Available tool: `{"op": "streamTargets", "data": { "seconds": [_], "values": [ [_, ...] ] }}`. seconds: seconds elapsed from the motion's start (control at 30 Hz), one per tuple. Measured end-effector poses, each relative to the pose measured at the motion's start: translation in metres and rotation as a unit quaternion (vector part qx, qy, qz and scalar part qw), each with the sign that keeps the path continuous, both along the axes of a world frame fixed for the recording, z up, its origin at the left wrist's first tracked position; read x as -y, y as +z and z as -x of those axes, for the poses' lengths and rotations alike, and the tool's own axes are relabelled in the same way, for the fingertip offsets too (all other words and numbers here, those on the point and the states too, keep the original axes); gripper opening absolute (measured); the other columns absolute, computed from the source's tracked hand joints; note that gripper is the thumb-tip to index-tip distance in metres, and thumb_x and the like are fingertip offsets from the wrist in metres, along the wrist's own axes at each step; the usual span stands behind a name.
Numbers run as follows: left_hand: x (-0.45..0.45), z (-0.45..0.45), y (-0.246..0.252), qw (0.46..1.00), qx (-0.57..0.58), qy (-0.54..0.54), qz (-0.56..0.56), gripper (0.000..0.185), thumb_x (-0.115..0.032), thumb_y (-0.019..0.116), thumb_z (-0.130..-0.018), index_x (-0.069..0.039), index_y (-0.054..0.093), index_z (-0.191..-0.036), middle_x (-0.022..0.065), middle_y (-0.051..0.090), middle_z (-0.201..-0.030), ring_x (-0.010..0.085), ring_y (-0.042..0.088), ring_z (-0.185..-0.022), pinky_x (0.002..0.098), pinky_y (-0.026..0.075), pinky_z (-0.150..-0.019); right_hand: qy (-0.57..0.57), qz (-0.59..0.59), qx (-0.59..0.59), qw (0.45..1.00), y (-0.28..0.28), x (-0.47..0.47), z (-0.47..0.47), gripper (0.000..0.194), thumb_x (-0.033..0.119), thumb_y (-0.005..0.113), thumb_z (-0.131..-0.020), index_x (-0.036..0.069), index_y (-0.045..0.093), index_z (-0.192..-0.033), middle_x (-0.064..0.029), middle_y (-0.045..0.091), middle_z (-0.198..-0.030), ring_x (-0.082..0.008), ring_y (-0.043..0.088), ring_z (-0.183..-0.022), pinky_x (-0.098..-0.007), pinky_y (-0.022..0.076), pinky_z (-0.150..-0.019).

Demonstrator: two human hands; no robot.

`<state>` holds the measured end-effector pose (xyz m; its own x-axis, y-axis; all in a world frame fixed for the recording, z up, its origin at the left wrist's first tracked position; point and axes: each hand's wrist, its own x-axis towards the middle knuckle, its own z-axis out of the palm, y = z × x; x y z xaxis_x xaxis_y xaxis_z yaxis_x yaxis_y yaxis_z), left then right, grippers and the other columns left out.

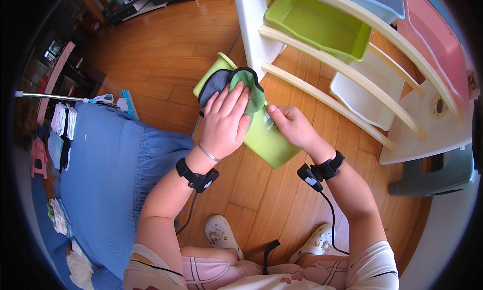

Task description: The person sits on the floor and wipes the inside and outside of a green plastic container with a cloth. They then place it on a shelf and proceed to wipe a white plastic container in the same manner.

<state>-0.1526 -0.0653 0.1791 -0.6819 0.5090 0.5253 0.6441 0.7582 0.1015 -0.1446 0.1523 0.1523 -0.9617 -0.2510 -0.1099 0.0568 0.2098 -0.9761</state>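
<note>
A light-green plastic bin (273,148) is held tilted above the wooden floor in front of me. My right hand (292,124) grips its rim on the near right side, thumb on top and the other fingers curled out of sight. Spread over the bin's far left end is a green and grey cleaning cloth (252,95) with dark edging. My left hand (226,118) lies on this cloth with fingers extended, pressing it against the bin. The cloth and hand hide part of the bin.
At the right stands a white storage rack (254,37) with cream rails, holding a green bin (317,24), a white bin (364,90) and a pink bin (437,44). A grey-green stool (434,177) is below it. A blue-covered bed (105,169) with folded clothes lies left, near a mop (130,103).
</note>
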Motion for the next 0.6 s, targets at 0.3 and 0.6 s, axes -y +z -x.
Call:
{"op": "streamTargets", "data": {
  "seconds": [0.3,0.6],
  "values": [
    [0.017,0.065,0.018,0.991,0.003,0.109,-0.075,0.044,-0.024,0.052,-0.099,-0.002,0.056,-0.136,0.018,0.053,-0.145,0.0399,0.048,-0.135,0.0524,0.037,-0.112,-0.02,-0.033,-0.017,0.999,0.004,0.006,-0.005,0.057,0.047,0.048,-0.106,-0.003,0.065,-0.085,-0.0087,0.058,-0.064,-0.0174,0.054,-0.059,-0.0355,0.0484,-0.059],
    [0.006,0.043,0.01,0.997,-0.02,0.064,0.038,0.044,-0.025,0.052,-0.099,-0.006,0.057,-0.138,0.0115,0.049,-0.151,0.0341,0.037,-0.145,0.0531,0.029,-0.117,-0.049,-0.001,-0.012,0.999,-0.002,0.008,-0.002,0.057,0.046,0.048,-0.106,-0.004,0.065,-0.083,-0.0098,0.057,-0.062,-0.0182,0.055,-0.058,-0.0361,0.048,-0.059]
  ]
}}
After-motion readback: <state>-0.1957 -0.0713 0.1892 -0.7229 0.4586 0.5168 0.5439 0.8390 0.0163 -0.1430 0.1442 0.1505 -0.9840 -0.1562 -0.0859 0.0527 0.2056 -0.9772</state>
